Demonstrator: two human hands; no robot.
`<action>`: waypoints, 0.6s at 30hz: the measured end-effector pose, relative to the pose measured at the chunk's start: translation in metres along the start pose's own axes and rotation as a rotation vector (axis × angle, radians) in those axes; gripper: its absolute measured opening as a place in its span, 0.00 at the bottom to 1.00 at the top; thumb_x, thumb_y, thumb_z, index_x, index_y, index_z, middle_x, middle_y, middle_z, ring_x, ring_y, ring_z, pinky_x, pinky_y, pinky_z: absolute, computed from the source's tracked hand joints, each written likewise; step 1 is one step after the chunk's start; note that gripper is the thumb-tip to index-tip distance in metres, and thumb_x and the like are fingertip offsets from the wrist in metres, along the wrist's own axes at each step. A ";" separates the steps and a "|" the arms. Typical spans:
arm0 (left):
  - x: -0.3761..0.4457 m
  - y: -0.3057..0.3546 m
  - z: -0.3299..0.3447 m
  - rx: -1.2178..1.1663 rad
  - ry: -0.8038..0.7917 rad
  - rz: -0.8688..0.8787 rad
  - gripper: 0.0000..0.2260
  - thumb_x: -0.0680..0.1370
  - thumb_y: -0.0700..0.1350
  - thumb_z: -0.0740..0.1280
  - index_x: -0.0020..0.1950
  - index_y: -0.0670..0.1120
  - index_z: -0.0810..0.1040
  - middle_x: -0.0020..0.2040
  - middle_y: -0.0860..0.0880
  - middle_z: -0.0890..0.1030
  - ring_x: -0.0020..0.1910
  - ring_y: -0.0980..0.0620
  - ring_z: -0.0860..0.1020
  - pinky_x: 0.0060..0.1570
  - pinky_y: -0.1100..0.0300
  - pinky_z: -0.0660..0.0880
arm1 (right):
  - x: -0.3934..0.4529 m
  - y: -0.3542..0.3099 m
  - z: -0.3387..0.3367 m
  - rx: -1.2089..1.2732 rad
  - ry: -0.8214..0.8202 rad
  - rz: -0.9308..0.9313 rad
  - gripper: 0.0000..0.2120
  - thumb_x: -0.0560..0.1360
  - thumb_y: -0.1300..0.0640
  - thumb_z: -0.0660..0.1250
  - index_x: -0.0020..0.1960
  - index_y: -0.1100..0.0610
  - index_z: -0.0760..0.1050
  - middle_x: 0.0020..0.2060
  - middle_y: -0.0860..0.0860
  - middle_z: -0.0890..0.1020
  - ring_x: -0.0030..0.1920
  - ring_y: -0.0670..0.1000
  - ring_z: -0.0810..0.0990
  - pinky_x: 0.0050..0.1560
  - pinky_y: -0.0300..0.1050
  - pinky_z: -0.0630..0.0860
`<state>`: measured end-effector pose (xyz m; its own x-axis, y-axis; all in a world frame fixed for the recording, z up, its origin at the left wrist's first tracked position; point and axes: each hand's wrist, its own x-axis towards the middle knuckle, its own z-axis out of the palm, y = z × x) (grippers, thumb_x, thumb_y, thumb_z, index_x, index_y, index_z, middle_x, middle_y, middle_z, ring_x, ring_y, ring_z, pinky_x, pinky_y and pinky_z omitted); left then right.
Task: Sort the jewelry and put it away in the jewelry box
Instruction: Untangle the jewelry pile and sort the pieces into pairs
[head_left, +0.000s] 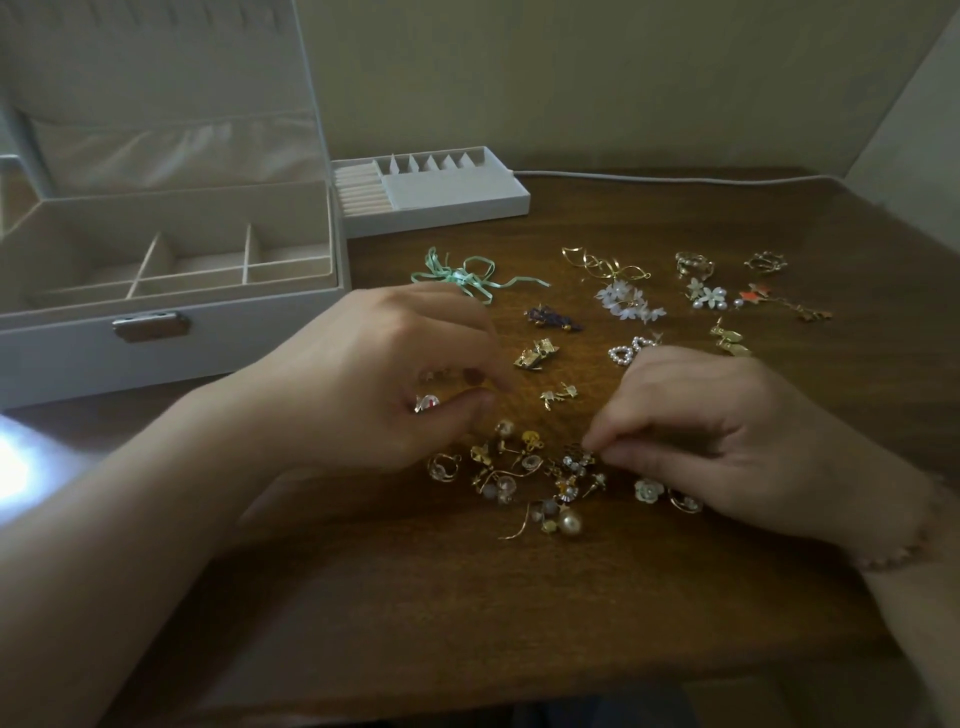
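Sorting is shown at an early-to-middle stage, as judged from the layout: no jewelry is seen inside the jewelry box (171, 291), whose lid is raised and whose cream-lined, partitioned compartments are bare where visible. A removable tray (431, 195) with ring rolls and small slotted cells is set just beside the box on the dark, wood-grained worktop (519, 613), and it too appears unfilled. Beyond the hands, pieces are laid out apart in what look like matched pairs: mint ribbon bows (460, 278), twisted gold wire earrings (602, 265), translucent white petal clusters (631, 304), pearl-bead hearts (628, 351), gold folded bows (537, 356), and a dark purple beaded pair (553, 319). Nearest the viewer, an unsorted heap (524, 478) of tangled gold hooks, faceted stones and round pearls is left to be separated. The left hand (384, 379) is held above the heap with fingers curled, and a small shiny red-and-clear piece (427, 402) is seen cupped in it. The right hand (727, 441) is lowered to the heap, its fingertips (605, 453) pinched on a small rhinestone piece (576, 460). Pairing of the heap and all transfer into the box are judged still outstanding. A beaded bracelet (893, 553) is worn on the right wrist.
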<state>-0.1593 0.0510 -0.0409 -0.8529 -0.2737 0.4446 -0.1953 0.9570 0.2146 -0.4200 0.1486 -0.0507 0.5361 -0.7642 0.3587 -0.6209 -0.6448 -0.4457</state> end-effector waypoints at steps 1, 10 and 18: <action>0.000 0.000 0.000 0.005 0.001 0.002 0.06 0.77 0.41 0.71 0.51 0.45 0.86 0.45 0.50 0.82 0.45 0.49 0.80 0.45 0.48 0.77 | 0.001 0.000 0.000 -0.012 -0.017 -0.014 0.08 0.75 0.53 0.68 0.50 0.54 0.83 0.42 0.43 0.82 0.45 0.47 0.79 0.47 0.43 0.75; 0.000 -0.002 0.000 0.007 0.001 0.001 0.05 0.77 0.41 0.70 0.51 0.45 0.85 0.44 0.50 0.82 0.44 0.49 0.80 0.45 0.48 0.77 | -0.001 0.000 0.001 -0.074 -0.105 -0.039 0.09 0.72 0.52 0.74 0.52 0.50 0.83 0.46 0.40 0.82 0.51 0.44 0.79 0.47 0.46 0.77; 0.000 -0.002 -0.001 0.012 0.026 -0.014 0.05 0.77 0.40 0.70 0.50 0.43 0.85 0.44 0.49 0.82 0.44 0.48 0.80 0.44 0.48 0.78 | -0.002 0.004 -0.005 -0.049 0.087 0.011 0.04 0.70 0.58 0.76 0.45 0.55 0.84 0.42 0.44 0.84 0.46 0.46 0.82 0.49 0.41 0.77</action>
<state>-0.1580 0.0492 -0.0404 -0.8374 -0.2892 0.4638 -0.2132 0.9541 0.2102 -0.4266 0.1470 -0.0488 0.4785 -0.7683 0.4251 -0.6552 -0.6347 -0.4097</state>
